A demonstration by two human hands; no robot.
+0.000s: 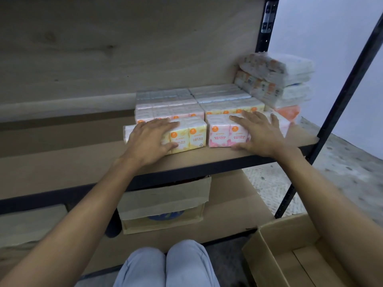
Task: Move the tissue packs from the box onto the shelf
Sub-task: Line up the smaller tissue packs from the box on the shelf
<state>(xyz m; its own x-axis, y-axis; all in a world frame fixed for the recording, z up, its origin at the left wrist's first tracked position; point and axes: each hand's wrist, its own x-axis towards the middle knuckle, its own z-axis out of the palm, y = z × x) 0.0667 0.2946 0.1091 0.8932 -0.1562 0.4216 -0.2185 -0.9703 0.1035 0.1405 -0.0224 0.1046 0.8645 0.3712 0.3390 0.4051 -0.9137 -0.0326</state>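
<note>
A metal rack (324, 129) with black slotted uprights fills most of the view. Its boards are pale brown. The middle shelf (83, 162) runs across the centre, with a dark metal rail along its front edge. A board (103, 38) with faint grain and knots spans the top of the view. A lower board (232, 204) sits beneath the middle shelf, and on it stands a taped carton (163, 206), partly in shadow. Behind the rack and to its right rises a plain white wall (331, 27) with a bluish cast. The floor (342, 162) at the right is pale and speckled. The light is dim and even, with soft shadows under the boards.
</note>
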